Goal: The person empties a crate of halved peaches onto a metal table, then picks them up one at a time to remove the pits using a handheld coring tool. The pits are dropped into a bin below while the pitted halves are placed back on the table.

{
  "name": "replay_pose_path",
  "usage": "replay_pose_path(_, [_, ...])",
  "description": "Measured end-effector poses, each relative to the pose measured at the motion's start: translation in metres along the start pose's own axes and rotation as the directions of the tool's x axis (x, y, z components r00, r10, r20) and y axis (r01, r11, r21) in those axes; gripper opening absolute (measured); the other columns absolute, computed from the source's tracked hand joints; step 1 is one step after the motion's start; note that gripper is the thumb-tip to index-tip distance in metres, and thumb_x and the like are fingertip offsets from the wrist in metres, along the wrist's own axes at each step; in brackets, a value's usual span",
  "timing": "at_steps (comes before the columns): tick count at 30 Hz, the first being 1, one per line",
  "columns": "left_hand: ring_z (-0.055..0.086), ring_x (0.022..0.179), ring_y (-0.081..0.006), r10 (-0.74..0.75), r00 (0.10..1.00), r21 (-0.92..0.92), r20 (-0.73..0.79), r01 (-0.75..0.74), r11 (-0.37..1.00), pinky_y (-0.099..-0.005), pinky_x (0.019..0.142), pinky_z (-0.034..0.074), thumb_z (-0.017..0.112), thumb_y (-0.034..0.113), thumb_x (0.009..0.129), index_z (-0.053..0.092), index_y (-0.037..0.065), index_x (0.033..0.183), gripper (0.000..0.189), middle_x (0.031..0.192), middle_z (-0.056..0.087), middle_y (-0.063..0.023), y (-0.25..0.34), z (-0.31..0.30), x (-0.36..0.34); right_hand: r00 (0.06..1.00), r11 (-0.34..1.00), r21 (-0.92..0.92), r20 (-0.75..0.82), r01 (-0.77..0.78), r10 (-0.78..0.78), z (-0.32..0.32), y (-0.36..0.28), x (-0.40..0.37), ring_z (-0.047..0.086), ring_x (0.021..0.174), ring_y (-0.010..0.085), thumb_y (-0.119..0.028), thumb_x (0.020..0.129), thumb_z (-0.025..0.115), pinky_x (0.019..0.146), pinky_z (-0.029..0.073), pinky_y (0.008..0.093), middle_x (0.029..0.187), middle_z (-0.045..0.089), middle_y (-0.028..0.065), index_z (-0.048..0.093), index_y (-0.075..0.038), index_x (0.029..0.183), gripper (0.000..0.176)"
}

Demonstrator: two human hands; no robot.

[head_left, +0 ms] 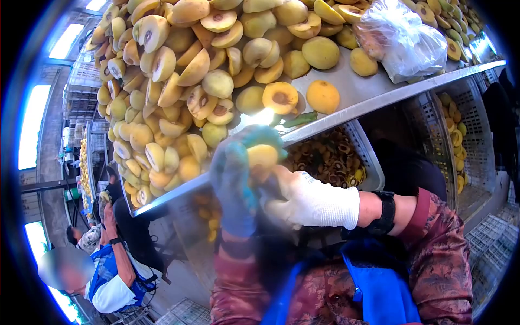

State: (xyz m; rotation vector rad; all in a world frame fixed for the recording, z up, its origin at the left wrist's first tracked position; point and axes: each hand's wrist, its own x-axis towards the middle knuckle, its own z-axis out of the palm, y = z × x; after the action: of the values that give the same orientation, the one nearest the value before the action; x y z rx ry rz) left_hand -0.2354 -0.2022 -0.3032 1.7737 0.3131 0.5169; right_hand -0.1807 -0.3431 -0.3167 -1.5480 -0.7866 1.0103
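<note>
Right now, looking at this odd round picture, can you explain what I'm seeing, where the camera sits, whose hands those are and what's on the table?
There is no machine here: a person works with two gloved hands. The single picture comes from a camera worn on that person's head, looking forward and down, so the edges curve. The left hand in a blue glove has a pale yellow piece of fruit in its grip. The right hand in a white knitted glove is against the fruit, but blur hides whether it grasps anything. Ahead, a grey metal table carries a heap of halved yellow fruit and a clear plastic bag. Under its edge, a grey slotted plastic crate holds brownish fruit scraps. At lower left is another person in a blue and white top.
</note>
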Motion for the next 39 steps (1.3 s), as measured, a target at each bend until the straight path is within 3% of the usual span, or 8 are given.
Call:
replay_pose_path(3, [0.067, 0.090, -0.0215, -0.193, 0.955, -0.427, 0.224, 0.274, 0.862, -0.0312, 0.081, 0.054, 0.055, 0.025, 0.099, 0.061, -0.005, 0.117, 0.036, 0.110, 0.068, -0.0170, 0.005, -0.003, 0.006, 0.999, 0.999, 0.039, 0.034, -0.020, 0.019, 0.002, 0.006, 0.000, 0.065, 0.063, 0.0312, -0.025, 0.091, 0.060, 0.057, 0.052, 0.0422, 0.074, 0.063, 0.0193, 0.043, 0.007, 0.124, 0.049])
replay_pose_path(9, [0.069, 0.096, -0.0254, -0.233, 0.923, -0.402, 0.307, 0.348, 0.847, -0.0355, 0.081, 0.058, 0.058, 0.023, 0.098, 0.061, -0.006, 0.115, 0.035, 0.109, 0.069, -0.0192, 0.005, -0.010, 0.008, 0.894, 0.796, 0.474, 0.409, -0.377, 0.181, -0.011, -0.015, -0.005, 0.050, 0.052, 0.0093, -0.022, 0.093, 0.061, 0.047, 0.043, 0.0252, 0.065, 0.052, 0.0005, 0.050, -0.003, 0.108, 0.026])
replay_pose_path(15, [0.070, 0.082, -0.0309, -0.168, 0.965, -0.448, 0.203, 0.244, 0.860, -0.0411, 0.070, 0.060, 0.062, 0.054, 0.091, 0.062, -0.005, 0.110, 0.061, 0.097, 0.068, -0.0224, 0.008, 0.005, 0.000, 0.795, 0.345, 0.760, 0.604, -0.551, -0.058, -0.013, -0.015, -0.014, 0.041, 0.048, 0.0060, -0.018, 0.094, 0.061, 0.043, 0.035, 0.0211, 0.062, 0.044, -0.0045, 0.049, -0.012, 0.076, 0.022])
replay_pose_path(21, [0.069, 0.082, -0.0315, -0.157, 0.946, -0.494, 0.283, 0.284, 0.821, -0.0432, 0.071, 0.061, 0.060, 0.065, 0.087, 0.062, -0.003, 0.112, 0.073, 0.098, 0.068, -0.0212, 0.017, 0.002, 0.003, 0.791, 0.404, 0.733, 0.611, -0.547, -0.038, -0.019, -0.029, -0.017, 0.044, 0.047, 0.0061, -0.018, 0.094, 0.061, 0.043, 0.037, 0.0212, 0.062, 0.046, -0.0037, 0.049, -0.012, 0.075, 0.022])
replay_pose_path(27, [0.066, 0.095, -0.0256, -0.155, 0.987, -0.549, 0.047, 0.155, 0.821, -0.0383, 0.082, 0.057, 0.041, 0.051, 0.102, 0.057, -0.004, 0.121, 0.060, 0.107, 0.065, -0.0171, 0.018, 0.013, 0.004, 0.915, 0.905, 0.321, 0.374, -0.280, 0.151, -0.016, -0.033, -0.005, 0.057, 0.052, 0.0168, -0.020, 0.092, 0.059, 0.048, 0.047, 0.0312, 0.067, 0.057, 0.0077, 0.053, -0.002, 0.108, 0.025])
replay_pose_path(28, [0.065, 0.096, -0.0257, -0.178, 0.984, -0.549, 0.008, 0.153, 0.822, -0.0384, 0.083, 0.057, 0.040, 0.050, 0.103, 0.056, -0.004, 0.122, 0.060, 0.108, 0.065, -0.0167, 0.019, 0.014, 0.003, 0.976, 0.997, 0.031, 0.207, -0.071, 0.064, -0.013, -0.031, -0.007, 0.065, 0.064, 0.0316, -0.022, 0.092, 0.058, 0.058, 0.051, 0.0433, 0.073, 0.062, 0.0195, 0.044, 0.002, 0.123, 0.042])
replay_pose_path(32, [0.064, 0.101, -0.0243, -0.246, 0.969, -0.643, -0.008, 0.183, 0.743, -0.0395, 0.086, 0.056, 0.036, 0.051, 0.104, 0.054, -0.002, 0.125, 0.060, 0.109, 0.065, -0.0145, 0.023, 0.014, 0.002, 0.994, 0.938, -0.331, 0.017, 0.103, -0.103, -0.003, -0.019, -0.009, 0.066, 0.076, 0.0379, -0.024, 0.093, 0.057, 0.065, 0.051, 0.0464, 0.080, 0.064, 0.0221, 0.049, 0.001, 0.115, 0.034])
replay_pose_path(39, [0.064, 0.099, -0.0222, -0.321, 0.936, -0.645, -0.141, 0.159, 0.747, -0.0376, 0.088, 0.056, 0.033, 0.055, 0.103, 0.058, 0.000, 0.121, 0.063, 0.107, 0.066, -0.0119, 0.027, -0.032, 0.001, 0.952, 0.724, -0.620, 0.232, 0.302, -0.199, -0.015, 0.003, -0.011, 0.068, 0.079, 0.0362, -0.013, 0.084, 0.064, 0.063, 0.052, 0.0457, 0.090, 0.066, 0.0189, 0.055, -0.004, 0.105, 0.025])
